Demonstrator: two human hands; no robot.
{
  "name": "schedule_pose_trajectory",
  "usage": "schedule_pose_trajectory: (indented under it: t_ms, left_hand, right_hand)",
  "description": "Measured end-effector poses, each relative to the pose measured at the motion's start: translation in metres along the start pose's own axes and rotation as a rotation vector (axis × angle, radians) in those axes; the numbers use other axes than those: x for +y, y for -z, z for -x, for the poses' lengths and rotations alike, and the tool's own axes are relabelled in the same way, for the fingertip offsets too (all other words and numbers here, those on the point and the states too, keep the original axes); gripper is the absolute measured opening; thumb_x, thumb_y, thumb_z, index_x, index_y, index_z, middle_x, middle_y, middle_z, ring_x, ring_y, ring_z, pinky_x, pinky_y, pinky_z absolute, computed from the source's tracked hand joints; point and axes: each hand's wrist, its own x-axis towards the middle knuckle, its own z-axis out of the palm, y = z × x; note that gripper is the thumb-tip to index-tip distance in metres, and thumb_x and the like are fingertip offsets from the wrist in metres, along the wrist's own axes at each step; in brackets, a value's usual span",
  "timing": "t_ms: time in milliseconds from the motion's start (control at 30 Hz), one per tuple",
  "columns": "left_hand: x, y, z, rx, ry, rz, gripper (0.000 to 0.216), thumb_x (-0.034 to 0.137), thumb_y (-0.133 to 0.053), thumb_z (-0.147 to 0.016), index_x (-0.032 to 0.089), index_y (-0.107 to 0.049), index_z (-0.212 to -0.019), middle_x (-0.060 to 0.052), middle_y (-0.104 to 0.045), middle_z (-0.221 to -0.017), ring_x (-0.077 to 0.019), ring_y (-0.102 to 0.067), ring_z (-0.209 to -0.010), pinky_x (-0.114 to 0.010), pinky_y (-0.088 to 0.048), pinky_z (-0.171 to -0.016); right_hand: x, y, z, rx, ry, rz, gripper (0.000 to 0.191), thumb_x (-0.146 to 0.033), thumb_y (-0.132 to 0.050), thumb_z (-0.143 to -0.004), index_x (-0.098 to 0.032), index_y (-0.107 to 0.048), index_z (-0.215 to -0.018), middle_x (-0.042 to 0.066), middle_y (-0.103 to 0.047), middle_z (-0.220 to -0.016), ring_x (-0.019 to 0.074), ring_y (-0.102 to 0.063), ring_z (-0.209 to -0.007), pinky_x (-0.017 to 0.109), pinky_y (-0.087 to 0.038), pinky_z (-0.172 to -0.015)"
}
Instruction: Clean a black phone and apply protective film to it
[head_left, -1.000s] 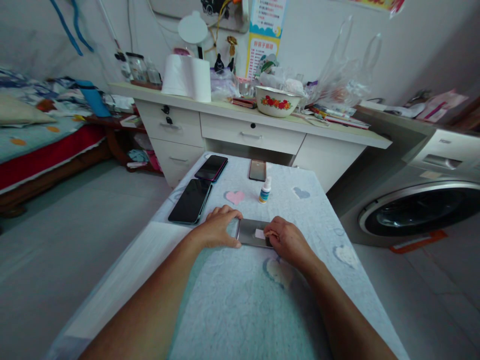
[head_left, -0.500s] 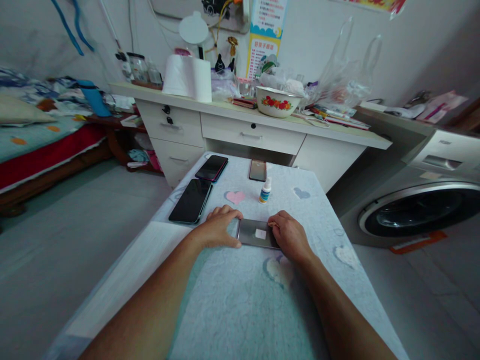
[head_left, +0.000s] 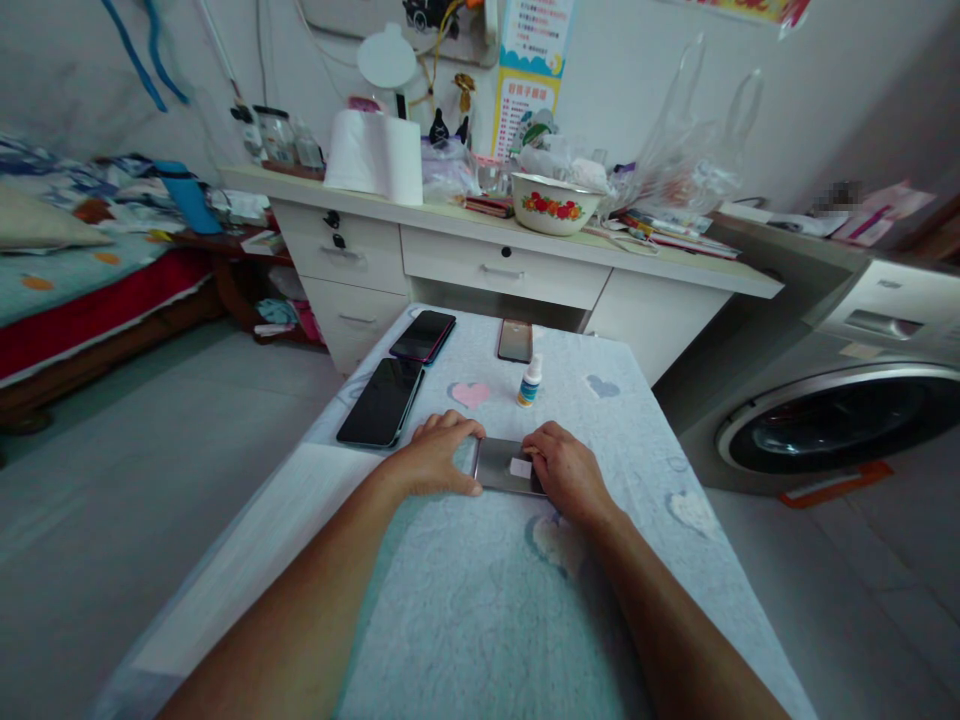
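Observation:
A grey phone [head_left: 496, 464] lies sideways on the cloth-covered table [head_left: 450, 610], with a pale rectangle showing on its upper face. My left hand [head_left: 439, 455] grips its left end, thumb on the near edge and fingers on the far edge. Over the right part of the phone, my right hand [head_left: 566, 468] is closed with its fingertips against the surface. Something small and light-coloured seems pinched there, too hidden to name. Just beyond the phone stands a small white spray bottle [head_left: 529, 383] with a blue and yellow label.
Two dark phones [head_left: 382, 402] lie at the table's left edge. A phone case or phone [head_left: 515, 341] rests near the far edge. Behind stands a white desk [head_left: 465, 262] holding a flowered bowl [head_left: 553, 207] and a paper roll [head_left: 375, 158]. A washing machine [head_left: 847, 370] is at right.
My right hand has slid a little to the left across the phone. My left hand, the phone and the bottle stay essentially where they were.

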Motion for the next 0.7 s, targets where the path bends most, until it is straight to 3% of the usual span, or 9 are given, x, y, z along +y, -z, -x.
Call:
schedule_pose_trajectory:
  t_ms: [333,700]
  left_hand:
    - [0.003,0.002,0.001,-0.009,0.013,0.025,0.070,0.048,-0.071,-0.052,0.033,-0.047,-0.116,-0.002,-0.046,-0.116,-0.0276,-0.041,-0.113,-0.036,-0.035,-0.094]
    - [-0.001,0.001,0.000,-0.006,-0.003,0.024,0.070,0.048,-0.072,-0.053,0.033,-0.047,-0.117,-0.002,-0.046,-0.116,-0.0275,-0.041,-0.113,-0.036,-0.035,-0.095]
  right_hand:
    - [0.016,0.008,0.004,-0.003,-0.165,0.098,0.022,-0.018,-0.043,-0.085,-0.022,-0.064,-0.090,0.003,-0.059,-0.095,0.0128,-0.055,-0.083,0.022,-0.035,-0.071]
    - [0.023,0.012,0.005,0.008,-0.237,0.118,0.023,-0.018,-0.043,-0.083,-0.022,-0.066,-0.084,0.004,-0.060,-0.090,0.0138,-0.055,-0.079,0.024,-0.033,-0.066]
